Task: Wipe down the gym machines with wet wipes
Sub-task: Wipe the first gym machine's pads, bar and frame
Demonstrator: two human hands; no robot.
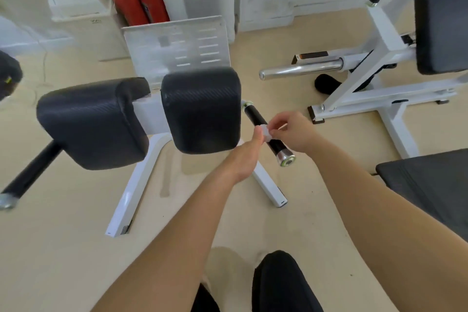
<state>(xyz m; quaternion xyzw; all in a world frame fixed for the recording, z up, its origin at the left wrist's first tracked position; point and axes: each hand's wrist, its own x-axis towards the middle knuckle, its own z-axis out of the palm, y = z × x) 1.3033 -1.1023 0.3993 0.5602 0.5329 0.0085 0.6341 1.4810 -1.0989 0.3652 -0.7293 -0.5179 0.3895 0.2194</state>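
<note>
- Right hand (293,132) has its fingers curled, pinching a small white wet wipe (266,133) at the fingertips.
- Left hand (247,157) has its thumb up against the wipe's left side. Its other fingers are hidden behind the hand, so I cannot tell whether they grip anything.
- The wipe sits on the black handle (253,114), about mid-length, above the chrome end cap (287,159).
- The handle sticks out just right of the right pad (201,109). The left pad (93,121) sits beside that one.
- The white frame legs (134,185) splay across the beige floor.
- A metal footplate (177,45) stands behind the pads, with two red fire extinguishers (140,2) behind it.
- A second white machine (379,58) with a chrome bar (301,68) is at the right.
</note>
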